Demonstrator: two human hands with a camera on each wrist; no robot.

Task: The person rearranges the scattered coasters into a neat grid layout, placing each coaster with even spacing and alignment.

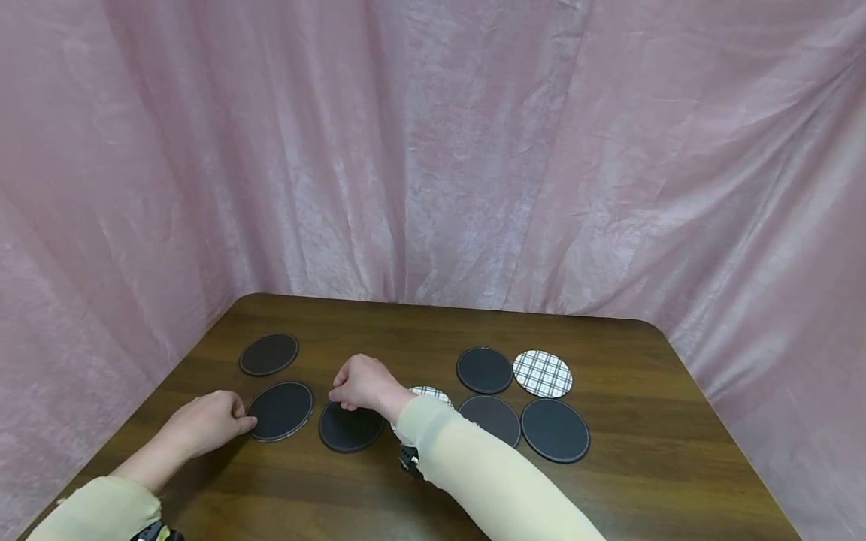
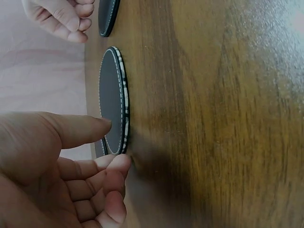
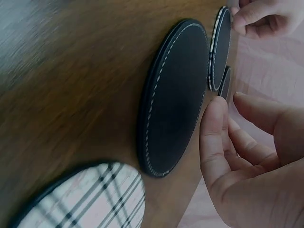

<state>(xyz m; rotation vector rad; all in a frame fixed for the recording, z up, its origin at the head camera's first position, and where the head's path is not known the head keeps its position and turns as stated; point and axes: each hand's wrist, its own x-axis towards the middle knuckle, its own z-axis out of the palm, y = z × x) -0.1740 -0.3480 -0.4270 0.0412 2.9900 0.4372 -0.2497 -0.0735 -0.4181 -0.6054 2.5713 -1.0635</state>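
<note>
In the head view my left hand (image 1: 206,424) is at the left edge of a round black coaster (image 1: 280,411) with light stitching. The left wrist view shows the thumb over its face and the index finger at its rim, pinching the edge; a patterned white strip shows along that rim. My right hand (image 1: 367,385) hovers over the far side of another black coaster (image 1: 350,430). Its thumb and index fingertips (image 3: 217,107) stand apart, holding nothing, with the other fingers loosely curled. Partly hidden by the right wrist is a plaid coaster (image 3: 114,194).
A dark brown coaster (image 1: 268,355) lies at the back left. To the right are black coasters (image 1: 484,370) (image 1: 555,430), a dark grey coaster (image 1: 497,419) and a white plaid coaster (image 1: 543,373), close together on the wooden table (image 1: 649,481). A pink curtain (image 1: 433,150) hangs behind.
</note>
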